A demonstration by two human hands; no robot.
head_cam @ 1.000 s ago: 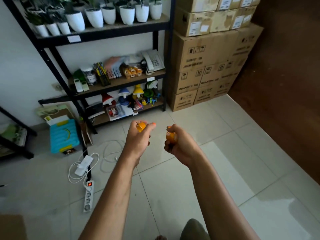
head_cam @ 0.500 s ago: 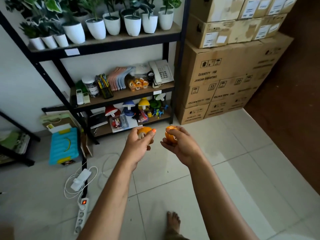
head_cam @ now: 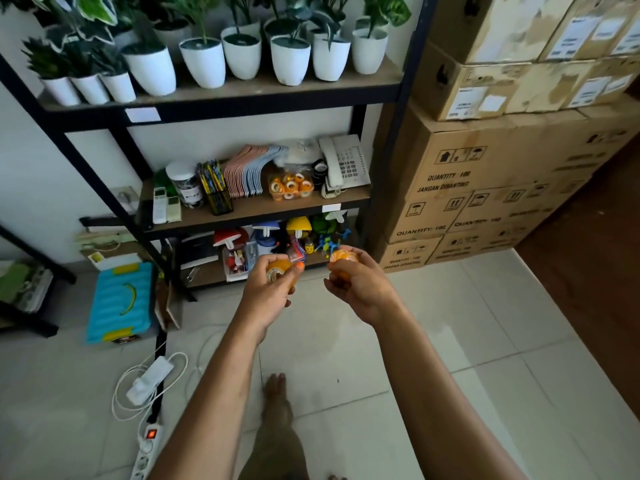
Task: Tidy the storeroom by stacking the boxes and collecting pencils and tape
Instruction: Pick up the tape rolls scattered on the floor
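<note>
Our left hand (head_cam: 268, 292) grips one orange tape roll (head_cam: 280, 271); our right hand (head_cam: 360, 289) grips a second tape roll (head_cam: 343, 257). We carry both at once, likely to save trips. Ahead of and above both hands, the tape pile (head_cam: 291, 186) sits on the middle shelf (head_cam: 256, 207), probably their destination. Pencils (head_cam: 214, 183) stand left of it.

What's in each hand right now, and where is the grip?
Left hand holds an orange tape roll, fingers around its rim. Right hand grips another orange tape roll likewise.
</note>
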